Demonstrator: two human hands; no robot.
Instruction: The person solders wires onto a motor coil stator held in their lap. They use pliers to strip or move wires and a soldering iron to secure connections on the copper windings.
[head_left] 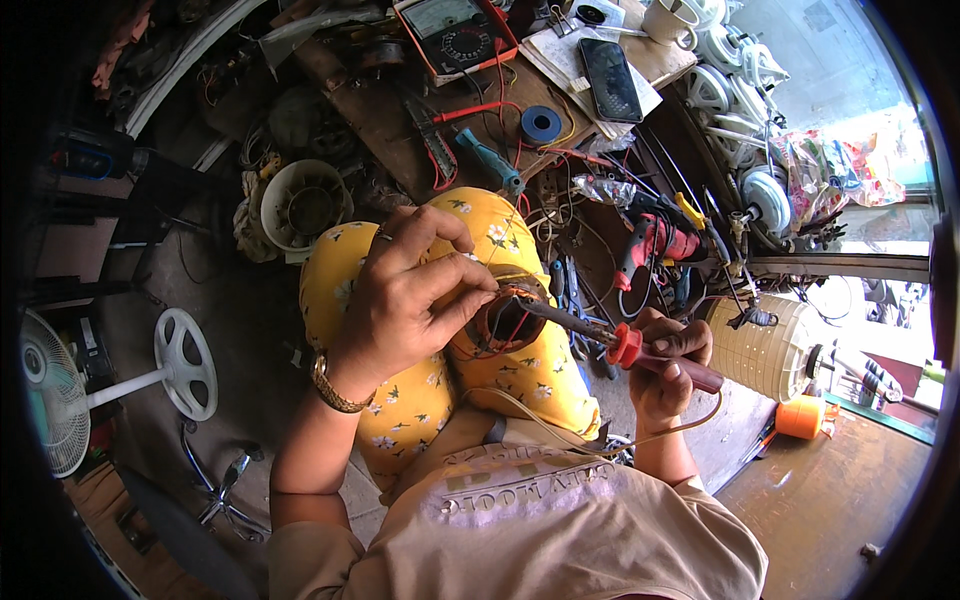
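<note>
My right hand (672, 365) is wrapped round the red handle of a soldering iron (626, 347). Its dark shaft points left, and the tip meets the near top of a motor stator (508, 325) with copper windings and red leads. The stator rests on my lap, over yellow flowered trousers. Thumb and forefinger of my left hand (415, 290) pinch together at the stator's upper rim, beside the iron's tip. They seem to hold a thin wire, mostly hidden by the fingers. A beige cord (530, 410) curves from the iron's handle across my lap.
Ahead, a low wooden table bears an analog multimeter (462, 35), a blue-rimmed spool (541, 125), a phone (610, 80) and a mug (671, 24). A red power drill (660, 250) lies among tools at right. Fan parts (187, 365) stand left; a cream perforated drum (762, 347) sits right.
</note>
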